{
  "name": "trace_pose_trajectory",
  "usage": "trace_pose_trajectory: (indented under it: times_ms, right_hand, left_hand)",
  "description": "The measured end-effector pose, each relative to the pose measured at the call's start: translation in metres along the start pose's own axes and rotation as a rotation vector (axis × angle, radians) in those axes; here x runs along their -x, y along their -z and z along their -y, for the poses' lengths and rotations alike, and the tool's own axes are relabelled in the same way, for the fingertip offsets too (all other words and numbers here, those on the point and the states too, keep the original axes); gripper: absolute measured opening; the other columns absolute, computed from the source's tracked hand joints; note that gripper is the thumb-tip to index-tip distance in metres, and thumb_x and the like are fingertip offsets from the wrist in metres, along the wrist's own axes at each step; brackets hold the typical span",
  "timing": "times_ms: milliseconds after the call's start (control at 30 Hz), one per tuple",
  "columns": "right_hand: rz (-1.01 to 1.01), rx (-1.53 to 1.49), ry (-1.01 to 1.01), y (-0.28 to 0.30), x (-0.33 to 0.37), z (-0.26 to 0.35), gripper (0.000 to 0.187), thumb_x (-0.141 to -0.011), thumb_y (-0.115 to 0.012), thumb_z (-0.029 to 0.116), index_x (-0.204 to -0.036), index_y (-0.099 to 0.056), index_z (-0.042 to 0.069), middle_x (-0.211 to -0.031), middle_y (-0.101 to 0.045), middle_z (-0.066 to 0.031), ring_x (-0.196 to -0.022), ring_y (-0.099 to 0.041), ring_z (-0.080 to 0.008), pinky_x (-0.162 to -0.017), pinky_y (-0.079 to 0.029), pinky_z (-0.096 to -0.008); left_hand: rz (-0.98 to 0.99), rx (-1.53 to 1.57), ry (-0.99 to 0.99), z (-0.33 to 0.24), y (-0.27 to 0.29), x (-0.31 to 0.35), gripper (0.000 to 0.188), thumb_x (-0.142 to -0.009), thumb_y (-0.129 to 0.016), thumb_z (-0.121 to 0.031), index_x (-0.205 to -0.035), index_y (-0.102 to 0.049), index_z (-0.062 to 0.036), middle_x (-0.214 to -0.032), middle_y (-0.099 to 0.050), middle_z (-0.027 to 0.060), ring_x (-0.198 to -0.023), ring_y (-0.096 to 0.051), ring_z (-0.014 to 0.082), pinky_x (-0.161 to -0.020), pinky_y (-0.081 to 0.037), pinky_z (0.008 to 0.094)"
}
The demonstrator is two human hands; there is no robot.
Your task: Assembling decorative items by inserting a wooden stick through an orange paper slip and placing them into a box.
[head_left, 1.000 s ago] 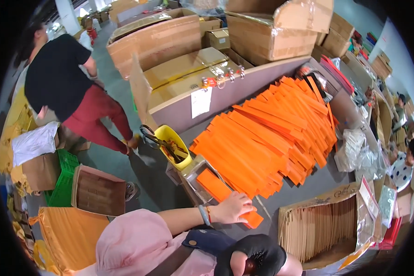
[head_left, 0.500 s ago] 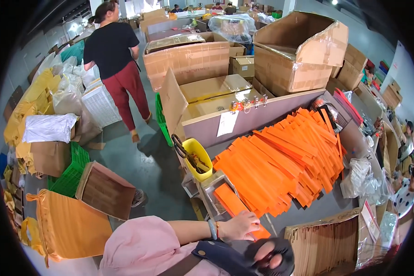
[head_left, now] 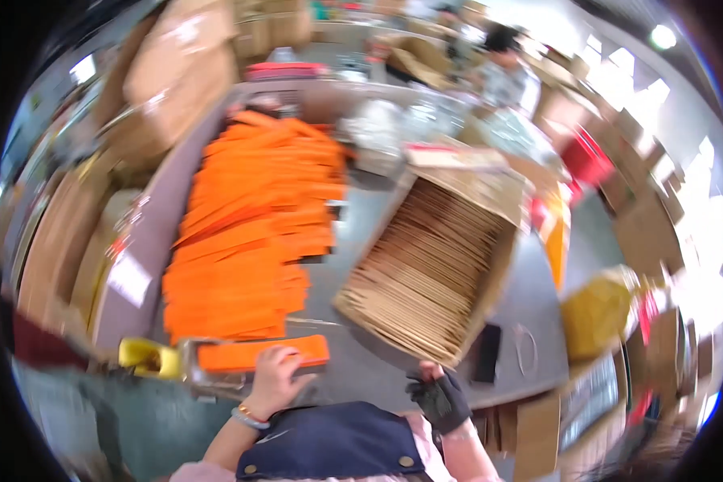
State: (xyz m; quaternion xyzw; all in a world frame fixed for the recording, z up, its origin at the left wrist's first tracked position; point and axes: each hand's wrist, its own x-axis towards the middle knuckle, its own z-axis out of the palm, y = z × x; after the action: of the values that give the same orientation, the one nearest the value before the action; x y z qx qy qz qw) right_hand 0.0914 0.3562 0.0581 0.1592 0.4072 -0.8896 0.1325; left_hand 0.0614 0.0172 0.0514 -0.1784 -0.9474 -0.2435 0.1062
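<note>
My left hand (head_left: 275, 381), bare and with bands at the wrist, rests its fingertips on the near edge of an orange strip (head_left: 307, 350); its thumb is held apart. That strip lies across the near side of the table, its left end at a small clear-walled tray (head_left: 191, 358). A large heap of similar orange strips (head_left: 253, 217) spreads beyond it. My right hand (head_left: 442, 399), in a dark fingerless glove, is just short of the near corner of a cardboard box (head_left: 502, 273) packed with thin brown cardboard pieces (head_left: 426, 273). Blur hides its grip.
A yellow container (head_left: 149, 358) sits left of the tray. A dark flat object (head_left: 487, 353) and a thin loop (head_left: 526, 349) lie right of the box. Plastic bags (head_left: 377, 128) are behind the heap. A person (head_left: 506, 72) is farther back.
The view has swung right, bringing the heap and box toward the middle. My left hand's thumb has moved away from the strip. My right hand now shows beside the box's near corner.
</note>
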Motion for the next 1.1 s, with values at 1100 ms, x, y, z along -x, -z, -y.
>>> trace_pose_trajectory:
  times_ms: [1100]
  right_hand:
    - [-1.029, 1.182, 0.539, 0.196, -0.015, 0.055, 0.038, -0.079, -0.078, 0.012, -0.114, -0.066, 0.004, -0.094, -0.070, -0.0088, -0.086, -0.068, -0.0215, -0.081, -0.053, -0.0337]
  left_hand:
    - [0.051, 0.026, -0.048, 0.002, -0.004, -0.010, 0.044, -0.070, -0.085, -0.020, -0.101, -0.063, 0.0025, -0.110, -0.059, 0.0135, -0.105, -0.054, 0.0335, -0.094, -0.042, 0.0443]
